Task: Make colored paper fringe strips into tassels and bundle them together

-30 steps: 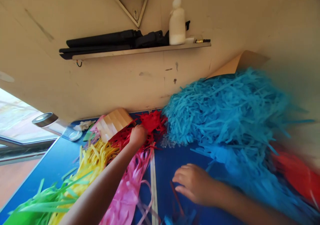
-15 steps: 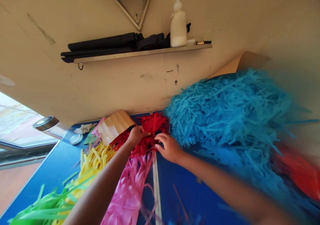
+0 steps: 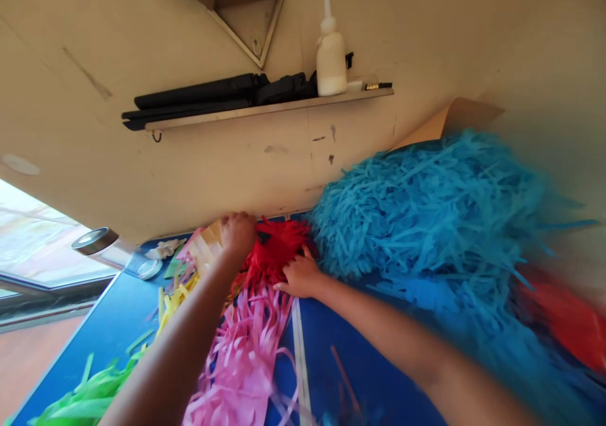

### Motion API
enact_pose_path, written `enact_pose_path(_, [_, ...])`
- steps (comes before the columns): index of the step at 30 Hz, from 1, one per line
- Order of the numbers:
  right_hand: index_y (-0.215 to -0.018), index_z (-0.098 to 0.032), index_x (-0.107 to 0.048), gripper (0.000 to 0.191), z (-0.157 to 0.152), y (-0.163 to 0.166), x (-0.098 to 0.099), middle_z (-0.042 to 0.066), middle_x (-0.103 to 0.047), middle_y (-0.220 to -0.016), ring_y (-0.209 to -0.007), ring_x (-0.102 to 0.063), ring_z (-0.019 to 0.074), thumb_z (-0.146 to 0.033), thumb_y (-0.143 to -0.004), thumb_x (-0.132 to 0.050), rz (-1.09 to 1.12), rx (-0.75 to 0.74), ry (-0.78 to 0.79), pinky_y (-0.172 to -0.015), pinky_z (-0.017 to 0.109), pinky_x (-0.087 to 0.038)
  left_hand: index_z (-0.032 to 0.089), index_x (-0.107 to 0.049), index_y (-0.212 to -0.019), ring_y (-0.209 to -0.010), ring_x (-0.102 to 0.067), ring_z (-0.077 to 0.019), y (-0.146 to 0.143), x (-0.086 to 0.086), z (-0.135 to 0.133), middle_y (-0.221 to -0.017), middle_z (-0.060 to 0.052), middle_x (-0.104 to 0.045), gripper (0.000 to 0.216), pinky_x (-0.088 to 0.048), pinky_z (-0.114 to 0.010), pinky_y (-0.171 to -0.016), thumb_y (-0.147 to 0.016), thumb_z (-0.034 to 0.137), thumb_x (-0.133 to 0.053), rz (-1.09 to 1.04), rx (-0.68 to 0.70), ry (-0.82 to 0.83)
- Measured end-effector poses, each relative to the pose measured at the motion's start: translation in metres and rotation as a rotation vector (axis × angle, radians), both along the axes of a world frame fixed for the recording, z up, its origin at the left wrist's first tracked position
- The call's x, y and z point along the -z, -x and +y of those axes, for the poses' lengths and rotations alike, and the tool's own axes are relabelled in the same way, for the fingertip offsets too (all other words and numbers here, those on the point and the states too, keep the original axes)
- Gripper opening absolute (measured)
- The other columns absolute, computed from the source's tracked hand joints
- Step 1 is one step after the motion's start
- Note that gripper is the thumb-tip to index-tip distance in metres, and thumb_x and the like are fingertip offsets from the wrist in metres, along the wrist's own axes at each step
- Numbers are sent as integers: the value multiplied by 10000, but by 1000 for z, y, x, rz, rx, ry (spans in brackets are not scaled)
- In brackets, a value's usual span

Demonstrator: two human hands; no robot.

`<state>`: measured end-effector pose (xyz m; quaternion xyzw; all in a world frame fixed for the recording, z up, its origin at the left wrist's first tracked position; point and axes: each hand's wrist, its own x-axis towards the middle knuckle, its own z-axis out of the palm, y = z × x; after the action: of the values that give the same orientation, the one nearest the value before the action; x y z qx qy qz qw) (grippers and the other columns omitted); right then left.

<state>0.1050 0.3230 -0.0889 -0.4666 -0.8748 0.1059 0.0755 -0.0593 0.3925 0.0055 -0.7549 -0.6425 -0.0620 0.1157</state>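
My left hand (image 3: 239, 233) is closed over the right edge of a creased brown paper sheet (image 3: 206, 246), its fingertips partly hidden. Just right of it lies a bunch of red paper strips (image 3: 277, 243). My right hand (image 3: 302, 276) rests at the lower right of that red bunch, fingers apart and touching the strips. Below the red, pink paper strips (image 3: 246, 356) spread toward me. Yellow strips (image 3: 177, 296) show beside my left forearm, and green strips (image 3: 89, 391) lie at the lower left.
A large heap of blue paper strips (image 3: 426, 205) covers the right side of the blue table (image 3: 326, 350). A clear jar with a metallic lid (image 3: 95, 241) lies at the left. On the wall shelf (image 3: 269, 108) stand a white squeeze bottle (image 3: 331, 60) and black objects (image 3: 203, 91).
My left hand has moved up and left from the red strips onto the brown paper. My right hand has shifted slightly left, its fingers now spread on the red strips.
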Motion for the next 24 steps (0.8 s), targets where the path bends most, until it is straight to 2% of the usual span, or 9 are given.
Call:
enact_pose_path(3, [-1107,-122,-706,635,-2,-1,2,172,-707,-1129,-1134,-593,320,-663,-926,-427,-14,-3,-2,-1146,556,-112,174,-639,-810,-1122,-571,-325,18,-52,11,-959,-132,-669,244,-259,-590,-1061,-862,60,-430,87,19,-163])
enact_pose_path(6, [-1135,-143,-697,573,-3,-1,1,159,-704,-1150,-1160,-582,313,-618,-941,-441,-12,6,-1,-1145,553,-113,187,-619,-830,-1148,-552,-304,29,-106,12,-913,-107,-670,261,-166,-569,-1108,-846,44,-401,160,57,-268])
enact_pose_path(11, [-1096,-166,-712,407,-2,-4,-6,142,-718,-1132,-1137,-601,307,-497,-905,-571,16,19,5,-1128,552,-151,51,-565,-950,-1055,-589,-250,21,-194,-5,-880,-86,-639,206,-206,-550,-1071,-814,19,-414,161,-54,-442])
enact_pose_path(14, [-982,-148,-740,302,-9,-9,-23,140,-742,-1035,-1048,-642,307,-404,-842,-663,59,41,1,-1089,533,-239,47,-560,-950,-953,-620,-216,5,-224,-29,-766,-30,-605,207,-239,-546,-1052,-805,21,-414,168,-57,-482])
enact_pose_path(16, [-871,-121,-743,240,-23,-13,-41,152,-747,-928,-962,-665,299,-330,-867,-625,112,82,-20,-1037,506,-313,117,-592,-854,-910,-634,-219,-6,-222,-52,-664,-6,-563,210,-205,-557,-1086,-825,48,-396,231,29,-456])
enact_pose_path(18, [-875,-120,-730,312,-46,-14,-62,151,-736,-927,-943,-664,277,-297,-954,-487,202,129,-61,-985,457,-371,185,-602,-743,-894,-638,-252,-17,-202,-78,-589,-15,-524,253,-167,-567,-1130,-839,91,-387,297,173,-389])
enact_pose_path(21, [-1145,-188,-656,391,-87,-8,-85,89,-696,-1116,-1032,-632,204,-299,-1039,-297,401,131,-103,-954,335,-421,243,-661,-808,-930,-633,-301,-31,-154,-124,-579,-44,-556,322,-141,-591,-1165,-846,122,-364,219,295,-339])
enact_pose_path(22, [-1215,-205,-614,377,-98,-3,-89,73,-682,-1145,-1042,-625,186,-287,-1045,-288,507,117,-75,-942,308,-437,249,-680,-887,-975,-628,-315,-35,-137,-139,-641,-64,-614,341,-161,-599,-1161,-844,131,-362,204,298,-323])
enact_pose_path(24, [-1245,-188,-580,330,-112,8,-92,76,-675,-1113,-994,-635,185,-261,-1045,-329,703,106,23,-899,316,-484,252,-692,-1019,-1111,-596,-350,-41,-104,-171,-936,-130,-721,370,-197,-611,-1146,-849,164,-376,133,251,-293])
